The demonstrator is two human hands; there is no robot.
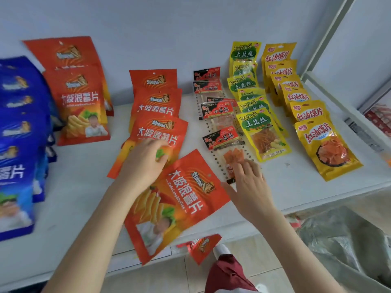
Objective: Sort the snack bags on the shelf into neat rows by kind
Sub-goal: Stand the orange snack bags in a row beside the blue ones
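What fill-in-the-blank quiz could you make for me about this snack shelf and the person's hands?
1. The far-left bags on the shelf are ___ in colour.
2. The right-end bags, in the last two rows, are mostly ___.
3. The big tilted bag at the front, between the left hand and the right hand, is ___.
4. The small clear pack is touched by the straight fingers of the ___ hand.

Missing words: blue; yellow; red; right.

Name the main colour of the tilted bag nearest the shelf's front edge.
The tilted bag is red-orange; head view.
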